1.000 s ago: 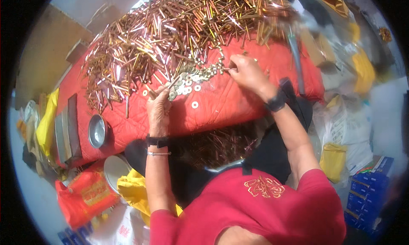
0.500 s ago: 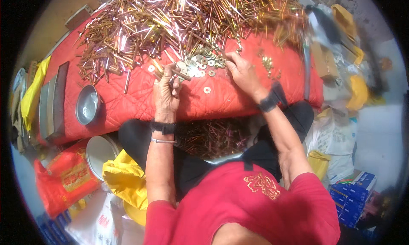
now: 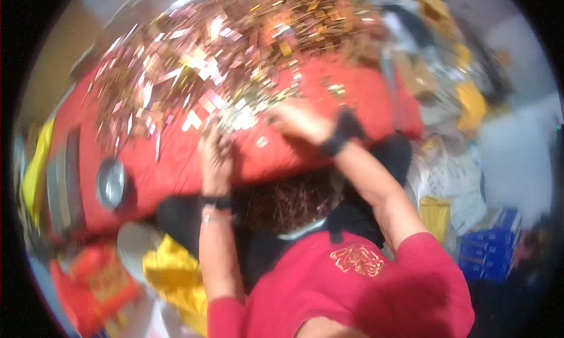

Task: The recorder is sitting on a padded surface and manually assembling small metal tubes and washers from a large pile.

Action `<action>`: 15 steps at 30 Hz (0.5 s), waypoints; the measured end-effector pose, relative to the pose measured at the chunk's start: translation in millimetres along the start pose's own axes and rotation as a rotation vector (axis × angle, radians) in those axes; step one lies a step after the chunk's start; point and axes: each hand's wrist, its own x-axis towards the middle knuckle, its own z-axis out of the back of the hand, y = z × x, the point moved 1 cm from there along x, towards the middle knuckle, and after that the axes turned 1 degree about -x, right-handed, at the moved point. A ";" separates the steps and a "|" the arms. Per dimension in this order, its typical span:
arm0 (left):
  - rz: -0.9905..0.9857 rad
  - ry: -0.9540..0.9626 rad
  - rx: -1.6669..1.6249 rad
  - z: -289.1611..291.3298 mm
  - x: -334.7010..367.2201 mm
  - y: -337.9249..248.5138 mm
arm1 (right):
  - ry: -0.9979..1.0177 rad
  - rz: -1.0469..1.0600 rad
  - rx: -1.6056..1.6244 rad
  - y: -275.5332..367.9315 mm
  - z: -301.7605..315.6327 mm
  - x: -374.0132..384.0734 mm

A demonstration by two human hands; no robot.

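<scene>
Motion smears the whole picture. My left hand (image 3: 217,153) is over the near part of the red quilted cloth (image 3: 158,182), its fingers curled; what they hold is too blurred to make out. My right hand (image 3: 301,122) reaches in from the right, fingertips beside a heap of pale metal washers (image 3: 242,116); whether they grip anything is lost in the blur. One loose washer (image 3: 262,142) lies on the cloth between my hands. Beyond them spreads a large pile of copper-coloured metal rods (image 3: 194,65). Small brass-coloured pieces (image 3: 336,90) lie right of the washers.
At the left on the cloth stand a metal bowl (image 3: 111,183) and a dark flat bar (image 3: 73,176). More rods (image 3: 288,203) lie below the cloth's front edge, between my legs. Yellow (image 3: 176,273) and red bags (image 3: 94,285) are lower left; blue boxes (image 3: 489,250) are lower right.
The view has shifted and blurred, with the cloth appearing lower on the left. My right hand has moved left and closer to my left hand. The rod seen in my left hand earlier is no longer distinct.
</scene>
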 end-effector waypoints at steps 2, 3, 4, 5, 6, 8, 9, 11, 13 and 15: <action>-0.012 0.021 0.063 28.0 1.4 -8.7 | 0.244 -0.103 -0.303 22.3 -0.8 43.4; -0.015 0.112 -0.003 32.5 -1.7 -17.7 | 0.119 -0.119 -0.407 18.9 -23.9 68.3; -0.081 -0.240 0.113 -7.8 -24.1 -34.6 | 0.355 -0.085 -0.626 28.0 -47.4 102.8; -0.032 0.012 -0.006 2.6 -11.9 -12.7 | 0.330 -0.110 -0.695 -29.0 -57.1 96.6; 0.061 -0.004 -0.020 -5.2 -13.6 -2.2 | 0.329 -0.119 -0.729 -62.8 -65.9 87.0; 0.189 0.137 -0.308 11.0 0.1 19.1 | 0.389 -0.119 -0.787 -101.2 -60.8 78.5; 0.156 0.147 -0.260 17.9 -5.4 13.0 | 0.424 -0.070 -0.778 -90.4 -67.8 89.4; 0.104 0.120 -0.226 18.7 -8.4 5.3 | 0.502 0.028 -0.781 -62.1 -77.2 105.5; 0.177 0.082 -0.259 -9.0 -14.5 39.5 | 0.367 -0.451 -0.735 -91.9 -88.3 42.5; 0.002 -0.041 -0.152 29.8 -17.3 -21.3 | 0.369 -0.046 -0.660 11.7 -73.7 80.6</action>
